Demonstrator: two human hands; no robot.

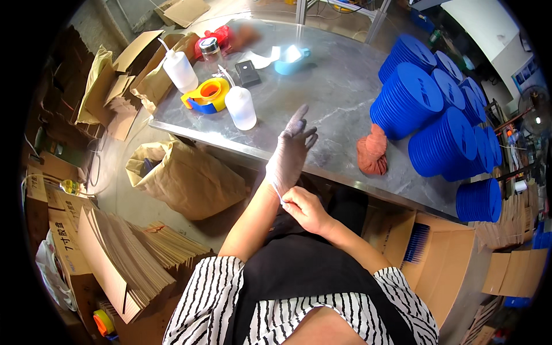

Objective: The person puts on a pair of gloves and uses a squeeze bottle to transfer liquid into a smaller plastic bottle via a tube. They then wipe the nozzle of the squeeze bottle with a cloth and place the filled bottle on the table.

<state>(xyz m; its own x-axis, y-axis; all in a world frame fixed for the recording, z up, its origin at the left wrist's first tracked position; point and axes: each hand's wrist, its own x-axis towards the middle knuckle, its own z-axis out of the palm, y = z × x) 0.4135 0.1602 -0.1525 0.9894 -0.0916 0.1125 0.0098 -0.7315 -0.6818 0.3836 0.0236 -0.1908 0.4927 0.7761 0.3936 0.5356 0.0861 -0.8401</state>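
My left hand (291,146) is raised over the table's near edge, fingers stretched out and partly spread. It wears a thin whitish work glove (283,167) with greyish fingertips. My bare right hand (307,210) is closed on the glove's cuff at my left wrist, pinching its edge. Beyond my left hand stands a white squeeze bottle (240,108) with a bent spout. Next to it lies a yellow and blue tape dispenser (206,96). A crumpled reddish-brown cloth (372,150) rests on the table to the right of my hands.
The grey metal table (333,109) bears tall stacks of blue round discs (407,100) at right. Farther back are a second squeeze bottle (180,72), a jar (211,53) and a light-blue cup (290,60). A brown paper sack (187,178), flattened cardboard (129,259) and an open carton (443,259) surround me.
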